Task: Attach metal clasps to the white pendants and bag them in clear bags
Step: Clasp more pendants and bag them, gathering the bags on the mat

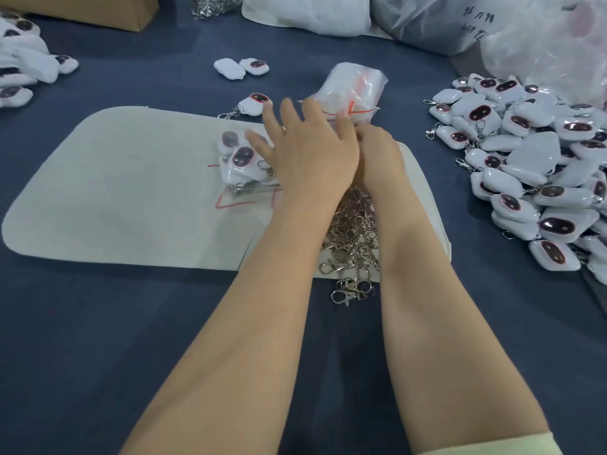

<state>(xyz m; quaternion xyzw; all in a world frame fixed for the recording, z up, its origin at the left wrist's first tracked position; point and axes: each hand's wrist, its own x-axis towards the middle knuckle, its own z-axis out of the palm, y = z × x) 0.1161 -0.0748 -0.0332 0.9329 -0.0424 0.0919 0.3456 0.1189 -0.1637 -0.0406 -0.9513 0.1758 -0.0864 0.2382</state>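
My left hand [305, 149] hovers with its fingers spread and straight, the fingertips at the near edge of a stack of clear bags [353, 88]. My right hand [377, 156] lies close beside it, fingers curled at the same edge. The left hand hides whether it pinches a bag. A clear bag holding white pendants [239, 162] with dark oval faces lies on the white mat [115, 198], just left of my left thumb. A heap of metal clasps [354, 234] sits between my forearms. One pendant with a clasp [254, 105] lies beyond the mat.
A large pile of pendants with clasps [532, 165] fills the right side. Bagged pendants [26, 67] are heaped at the far left. Two loose pendants [241, 68] lie further back. A cardboard box [98, 11] and big plastic sacks [460, 21] line the far edge of the blue tabletop.
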